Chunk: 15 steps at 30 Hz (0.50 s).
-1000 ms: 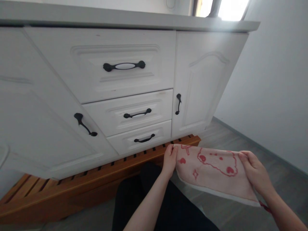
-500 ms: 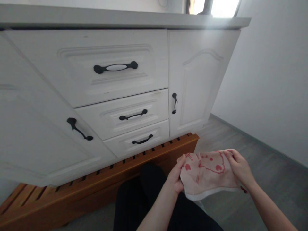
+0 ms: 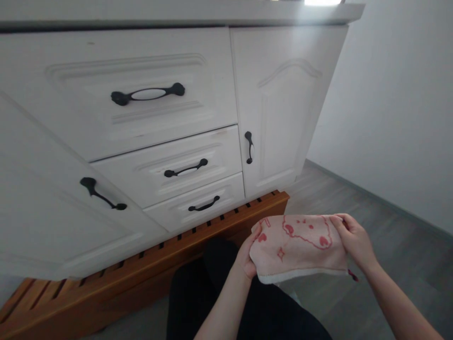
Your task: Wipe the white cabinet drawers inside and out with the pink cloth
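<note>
A small pink towel [image 3: 304, 248] with red hearts, a star and an outlined figure is stretched between my hands, its pale hem hanging lowest. My left hand [image 3: 250, 252] grips its left edge, thumb on top. At the opposite edge, my right hand [image 3: 354, 238] pinches the cloth between thumb and fingers. A small dark red bit shows below the right hand by the towel's corner; I cannot tell what it is. The towel is held in the air above my dark-trousered legs [image 3: 212, 288].
In front stands a white cabinet [image 3: 208, 108] with three closed drawers, doors on both sides and black handles. Along its foot runs a slatted wooden bench or platform [image 3: 141, 274]. Grey floor [image 3: 389, 283] and a white wall [image 3: 399, 118] lie to the right.
Pulled flatter and wider, the towel shows fewer folds and the star is now visible. My left hand has moved slightly left. The view has tipped down and come closer to the cabinet.
</note>
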Each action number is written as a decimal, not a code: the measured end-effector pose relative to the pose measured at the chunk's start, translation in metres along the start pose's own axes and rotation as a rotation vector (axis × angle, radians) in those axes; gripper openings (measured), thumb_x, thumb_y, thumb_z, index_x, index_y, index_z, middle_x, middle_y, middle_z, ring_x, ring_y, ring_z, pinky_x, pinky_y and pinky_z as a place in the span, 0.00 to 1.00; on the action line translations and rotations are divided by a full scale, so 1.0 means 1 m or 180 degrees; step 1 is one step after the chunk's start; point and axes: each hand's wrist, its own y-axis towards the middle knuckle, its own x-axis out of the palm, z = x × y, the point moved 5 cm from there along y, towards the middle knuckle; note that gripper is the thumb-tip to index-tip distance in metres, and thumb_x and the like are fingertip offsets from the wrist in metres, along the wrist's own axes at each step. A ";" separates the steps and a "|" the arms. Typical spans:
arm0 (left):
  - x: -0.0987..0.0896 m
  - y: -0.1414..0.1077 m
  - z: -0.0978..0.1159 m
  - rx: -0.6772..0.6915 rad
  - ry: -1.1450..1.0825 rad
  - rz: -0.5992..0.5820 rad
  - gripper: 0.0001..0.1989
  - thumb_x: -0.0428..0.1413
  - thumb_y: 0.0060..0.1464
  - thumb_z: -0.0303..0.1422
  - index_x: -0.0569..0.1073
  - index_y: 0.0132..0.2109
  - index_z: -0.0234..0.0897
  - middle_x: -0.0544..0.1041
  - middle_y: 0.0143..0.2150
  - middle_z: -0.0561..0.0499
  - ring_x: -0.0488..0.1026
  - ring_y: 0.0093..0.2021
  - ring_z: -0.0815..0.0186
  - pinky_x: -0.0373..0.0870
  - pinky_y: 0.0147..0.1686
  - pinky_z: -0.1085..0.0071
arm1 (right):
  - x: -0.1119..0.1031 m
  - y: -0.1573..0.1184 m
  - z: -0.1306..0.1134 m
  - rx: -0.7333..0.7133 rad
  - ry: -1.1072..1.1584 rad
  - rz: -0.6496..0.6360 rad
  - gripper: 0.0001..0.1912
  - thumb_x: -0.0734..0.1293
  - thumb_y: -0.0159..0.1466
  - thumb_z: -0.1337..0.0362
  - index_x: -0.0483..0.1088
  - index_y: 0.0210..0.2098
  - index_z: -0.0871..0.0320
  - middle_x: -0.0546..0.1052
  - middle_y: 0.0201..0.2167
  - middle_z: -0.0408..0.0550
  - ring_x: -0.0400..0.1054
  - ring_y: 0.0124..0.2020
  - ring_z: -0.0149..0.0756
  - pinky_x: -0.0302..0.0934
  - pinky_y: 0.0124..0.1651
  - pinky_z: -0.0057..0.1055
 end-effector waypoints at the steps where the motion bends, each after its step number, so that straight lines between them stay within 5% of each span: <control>1: 0.000 0.001 -0.001 -0.0005 0.0004 -0.0034 0.21 0.64 0.55 0.43 0.76 0.51 0.36 0.81 0.49 0.43 0.74 0.59 0.53 0.65 0.62 0.55 | 0.004 -0.002 -0.001 -0.0115 -0.0069 0.0040 0.23 0.62 0.63 0.41 0.74 0.39 0.53 0.79 0.35 0.48 0.72 0.37 0.44 0.66 0.42 0.39; 5: -0.004 0.009 -0.004 0.0050 -0.0119 -0.0051 0.20 0.58 0.61 0.43 0.75 0.54 0.33 0.81 0.48 0.42 0.77 0.54 0.57 0.69 0.58 0.60 | 0.032 -0.026 -0.022 -0.0941 -0.0169 0.0024 0.22 0.66 0.63 0.43 0.76 0.45 0.51 0.76 0.47 0.53 0.70 0.50 0.49 0.64 0.56 0.47; 10: -0.010 0.014 -0.001 0.0016 -0.0199 -0.0042 0.22 0.52 0.66 0.42 0.72 0.57 0.29 0.82 0.47 0.43 0.80 0.42 0.65 0.75 0.47 0.71 | 0.086 -0.082 -0.056 -0.0935 0.0668 -0.1037 0.15 0.68 0.66 0.54 0.74 0.51 0.46 0.71 0.48 0.50 0.71 0.44 0.40 0.71 0.38 0.35; 15: -0.007 0.008 0.004 0.0052 -0.0133 -0.0140 0.24 0.52 0.67 0.43 0.70 0.60 0.29 0.79 0.52 0.41 0.79 0.47 0.65 0.74 0.49 0.71 | 0.094 -0.103 -0.087 -0.1741 0.0306 -0.0397 0.12 0.70 0.64 0.63 0.76 0.48 0.45 0.67 0.49 0.50 0.66 0.50 0.43 0.68 0.51 0.41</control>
